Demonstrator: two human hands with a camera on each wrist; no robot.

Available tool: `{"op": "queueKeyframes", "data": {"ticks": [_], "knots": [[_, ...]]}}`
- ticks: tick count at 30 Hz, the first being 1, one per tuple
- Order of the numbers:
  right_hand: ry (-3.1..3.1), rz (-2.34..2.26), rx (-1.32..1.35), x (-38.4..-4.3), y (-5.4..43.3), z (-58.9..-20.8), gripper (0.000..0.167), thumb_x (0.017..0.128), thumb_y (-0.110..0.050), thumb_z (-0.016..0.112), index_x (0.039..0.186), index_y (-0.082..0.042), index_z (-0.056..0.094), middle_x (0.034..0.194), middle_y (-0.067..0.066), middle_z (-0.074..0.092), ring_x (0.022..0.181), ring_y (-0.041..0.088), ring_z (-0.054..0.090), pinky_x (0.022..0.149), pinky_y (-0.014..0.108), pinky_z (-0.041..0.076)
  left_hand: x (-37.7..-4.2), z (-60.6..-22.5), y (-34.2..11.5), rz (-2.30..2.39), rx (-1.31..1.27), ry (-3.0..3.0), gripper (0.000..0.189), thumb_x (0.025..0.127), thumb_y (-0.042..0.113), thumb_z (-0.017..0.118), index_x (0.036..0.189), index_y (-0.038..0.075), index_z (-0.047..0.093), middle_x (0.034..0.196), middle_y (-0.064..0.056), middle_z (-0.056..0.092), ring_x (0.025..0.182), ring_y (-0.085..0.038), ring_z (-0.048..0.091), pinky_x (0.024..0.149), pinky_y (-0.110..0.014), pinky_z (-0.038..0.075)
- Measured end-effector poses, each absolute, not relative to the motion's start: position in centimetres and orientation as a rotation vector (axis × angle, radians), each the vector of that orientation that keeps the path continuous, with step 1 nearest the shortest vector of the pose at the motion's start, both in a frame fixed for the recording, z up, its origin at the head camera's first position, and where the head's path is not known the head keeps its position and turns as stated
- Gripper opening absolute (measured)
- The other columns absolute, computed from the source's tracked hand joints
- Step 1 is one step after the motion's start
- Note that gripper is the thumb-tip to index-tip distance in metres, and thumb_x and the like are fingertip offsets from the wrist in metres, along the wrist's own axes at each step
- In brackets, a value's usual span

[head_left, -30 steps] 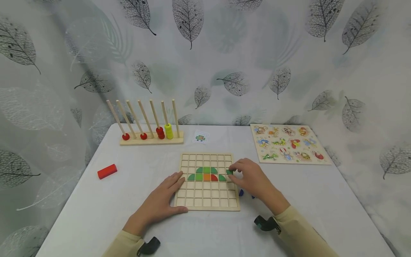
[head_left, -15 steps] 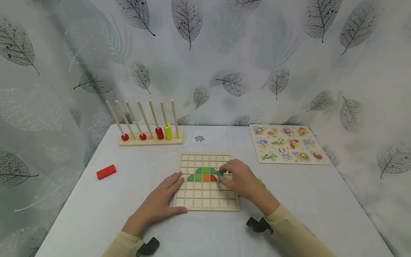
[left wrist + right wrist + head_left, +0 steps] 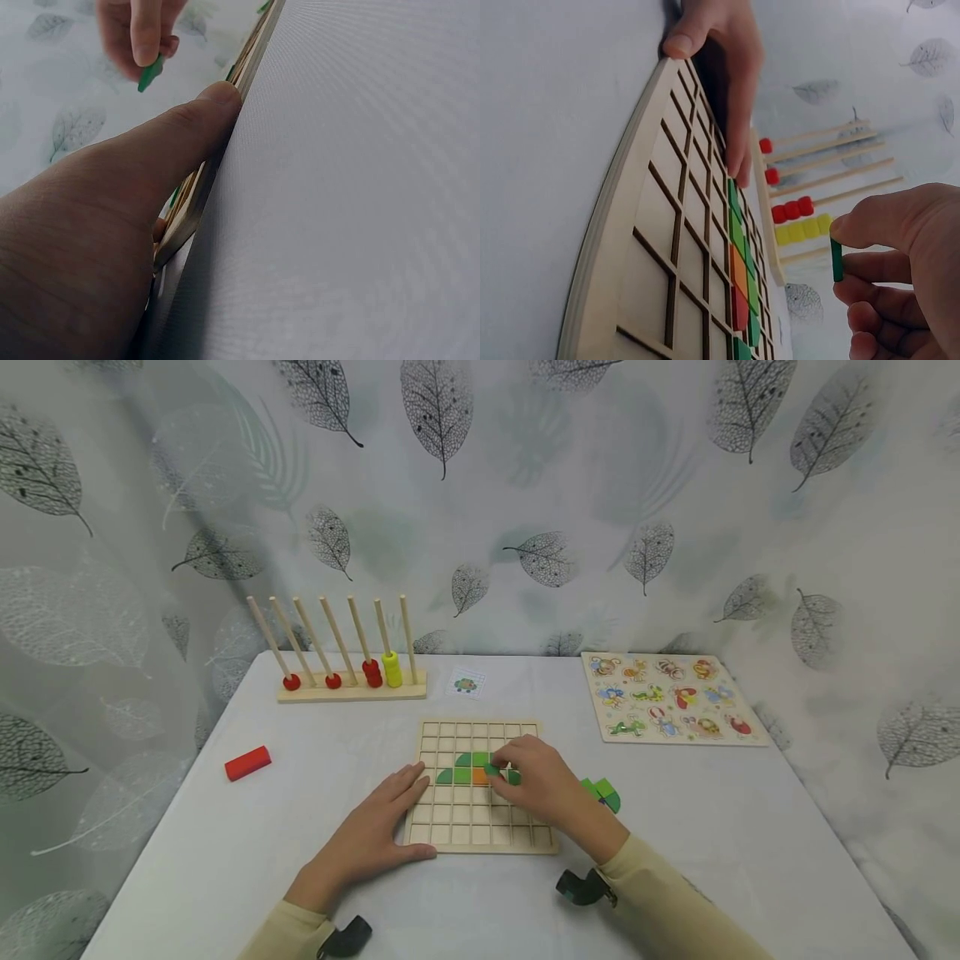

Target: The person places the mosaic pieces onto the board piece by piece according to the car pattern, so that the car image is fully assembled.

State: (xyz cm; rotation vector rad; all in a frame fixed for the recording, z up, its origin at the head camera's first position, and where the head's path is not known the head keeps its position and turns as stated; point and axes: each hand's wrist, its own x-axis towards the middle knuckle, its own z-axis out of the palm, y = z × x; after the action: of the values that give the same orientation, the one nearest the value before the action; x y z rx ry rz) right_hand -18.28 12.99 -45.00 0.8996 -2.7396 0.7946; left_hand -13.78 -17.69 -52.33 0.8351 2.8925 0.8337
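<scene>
The wooden grid board (image 3: 480,837) lies flat on the white table, with several green pieces (image 3: 463,775) and an orange square (image 3: 480,776) set in its cells. A red piece (image 3: 739,309) beside the orange one shows in the right wrist view. My right hand (image 3: 542,783) is over the board's right half. It pinches a dark green tile (image 3: 836,260) between thumb and fingers, held above the cells. My left hand (image 3: 369,822) rests at the board's left side, fingers straight along the edge. Its thumb (image 3: 187,124) touches the front edge.
More green pieces (image 3: 602,793) lie right of the board, partly behind my right forearm. Behind stand a peg rack (image 3: 352,691) with red and yellow beads and a small picture card (image 3: 466,683). An insect puzzle board (image 3: 671,697) is back right; a red cylinder (image 3: 247,763) lies left.
My right hand has moved left from the board's right edge to over the placed pieces, with the green tile still pinched. Green pieces right of the board are uncovered. The left hand stays put.
</scene>
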Motion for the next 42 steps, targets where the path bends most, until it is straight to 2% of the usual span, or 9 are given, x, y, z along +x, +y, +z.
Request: {"op": "queueKeyframes", "data": {"ticks": [11, 18, 26, 42], "knots": [[-2.798, 0.789, 0.850, -18.1, 11.4, -45.3, 0.013, 0.093, -0.020, 0.087, 0.103, -0.015, 0.081, 0.099, -0.005, 0.072, 0.092, 0.012, 0.060, 0.079, 0.029, 0.058, -13.7, -52.6, -17.7, 0.852, 0.850, 2.914, 0.107, 0.086, 0.073, 0.080, 0.166, 0.011, 0.046, 0.177, -0.006, 0.031, 0.161, -0.034, 0.030, 0.125, -0.057, 0.033], [-2.781, 0.779, 0.888, -18.3, 10.3, -45.8, 0.013, 0.093, -0.021, 0.086, 0.101, -0.013, 0.081, 0.098, -0.005, 0.073, 0.089, 0.011, 0.059, 0.075, 0.027, 0.056, -13.8, -52.4, -17.7, 0.859, 0.854, 2.902, 0.107, 0.086, 0.074, 0.079, 0.166, 0.011, 0.046, 0.177, -0.005, 0.031, 0.160, -0.035, 0.030, 0.126, -0.057, 0.033], [-2.750, 0.815, 0.967, -18.2, 8.8, -46.7, 0.013, 0.093, -0.019, 0.086, 0.100, -0.009, 0.081, 0.094, -0.001, 0.073, 0.089, 0.014, 0.062, 0.078, 0.031, 0.057, -13.8, -52.5, -17.8, 0.852, 0.857, 2.911, 0.106, 0.087, 0.075, 0.077, 0.166, 0.011, 0.045, 0.177, -0.005, 0.030, 0.160, -0.035, 0.030, 0.125, -0.058, 0.033], [-2.674, 0.773, 1.020, -18.0, 7.1, -48.9, 0.009, 0.092, -0.018, 0.085, 0.096, -0.013, 0.081, 0.091, -0.003, 0.072, 0.088, 0.015, 0.063, 0.084, 0.034, 0.056, -13.9, -53.0, -18.0, 0.869, 0.879, 2.919, 0.110, 0.086, 0.079, 0.075, 0.167, 0.012, 0.045, 0.177, -0.003, 0.030, 0.161, -0.031, 0.029, 0.126, -0.056, 0.032]]}}
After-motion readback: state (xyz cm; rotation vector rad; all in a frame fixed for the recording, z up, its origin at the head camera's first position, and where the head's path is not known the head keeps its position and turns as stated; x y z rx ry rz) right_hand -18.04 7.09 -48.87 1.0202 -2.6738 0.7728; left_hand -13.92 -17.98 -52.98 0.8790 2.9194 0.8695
